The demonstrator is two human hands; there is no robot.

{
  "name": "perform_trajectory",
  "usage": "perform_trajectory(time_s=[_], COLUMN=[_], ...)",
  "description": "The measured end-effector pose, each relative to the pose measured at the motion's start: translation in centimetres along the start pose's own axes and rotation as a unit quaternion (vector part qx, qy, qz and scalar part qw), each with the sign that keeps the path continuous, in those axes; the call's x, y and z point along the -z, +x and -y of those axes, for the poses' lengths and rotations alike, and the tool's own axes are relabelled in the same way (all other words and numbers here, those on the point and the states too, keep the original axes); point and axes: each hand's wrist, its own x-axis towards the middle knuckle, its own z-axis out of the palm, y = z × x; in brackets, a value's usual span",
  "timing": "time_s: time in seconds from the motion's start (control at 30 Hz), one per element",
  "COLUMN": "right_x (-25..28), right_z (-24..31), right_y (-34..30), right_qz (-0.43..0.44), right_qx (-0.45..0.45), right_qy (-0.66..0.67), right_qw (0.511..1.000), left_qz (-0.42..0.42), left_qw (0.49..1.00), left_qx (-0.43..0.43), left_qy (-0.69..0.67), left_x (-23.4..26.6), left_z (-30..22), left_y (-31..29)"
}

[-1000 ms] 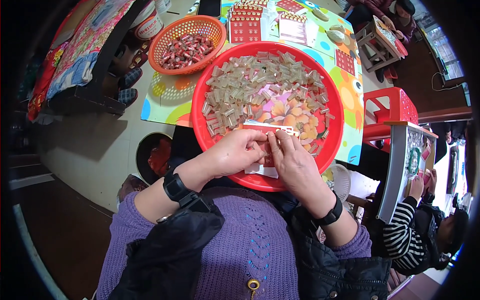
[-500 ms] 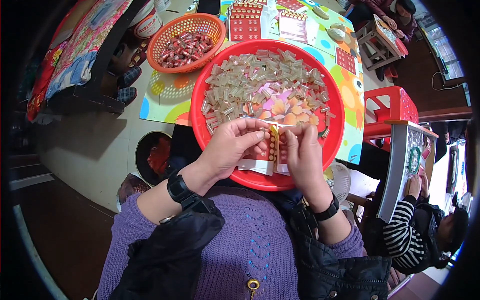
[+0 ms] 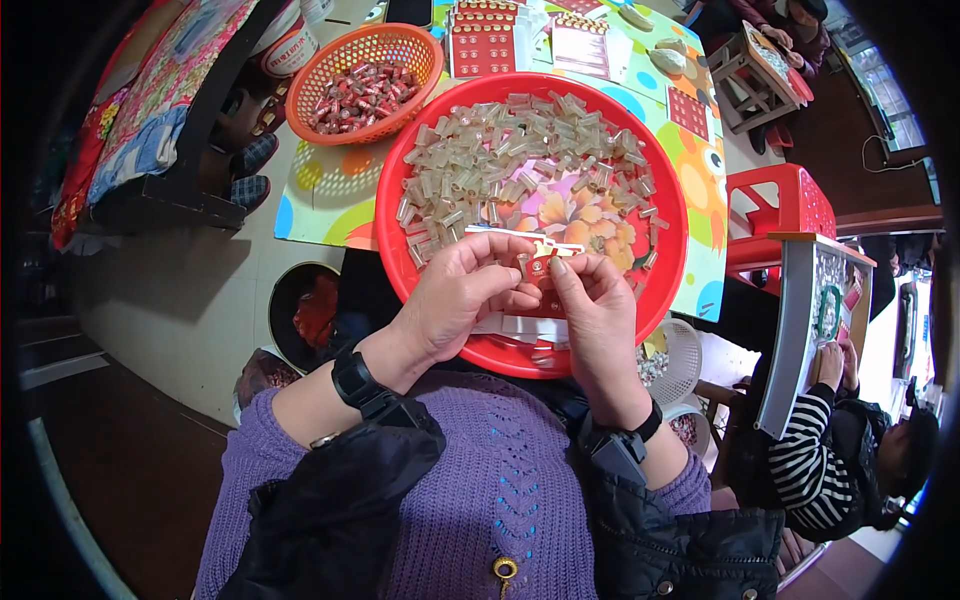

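Observation:
Over the near part of a red plastic basin (image 3: 674, 290), both my hands are close together. My left hand (image 3: 468, 285) is bent inward, thumb and forefinger closing at the edge of a small red label sheet (image 3: 545, 285). Something small and pale sits at its fingertips, possibly a clear tube, but it is too small to be sure. My right hand (image 3: 600, 310) pinches the same sheet from the right, thumb in front. White paper (image 3: 510, 326) lies beneath the hands on the basin's near edge. Many short clear tubes (image 3: 480, 150) fill the back and left of the basin.
An orange basket (image 3: 425, 95) of red-wrapped tubes (image 3: 362, 97) stands behind left. Stacks of red label sheets (image 3: 484, 48) lie at the table's back. A white basket (image 3: 680, 362) sits low at right. Two people work at the right, one in a striped sleeve (image 3: 805, 455).
The yellow-edged sheet that stood folded between my hands now shows a red face there. My right hand has turned and shifted slightly left, its thumb now across the sheet.

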Motion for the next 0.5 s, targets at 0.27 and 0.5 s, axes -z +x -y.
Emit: perform_trajectory(time_s=[0.27, 0.5], right_x=[-0.38, -0.31], right_z=[-0.1, 0.1], right_y=[-0.02, -0.08], right_qz=[-0.001, 0.042], right_qx=[0.001, -0.01], right_qy=[0.001, 0.02], right_qw=[1.0, 0.999], left_qz=[-0.01, 0.0], left_qw=[1.0, 0.998], left_qx=[0.006, -0.043], left_qy=[0.018, 0.041], left_x=[-0.11, 0.27], left_z=[0.2, 0.72], left_y=[0.01, 0.29])
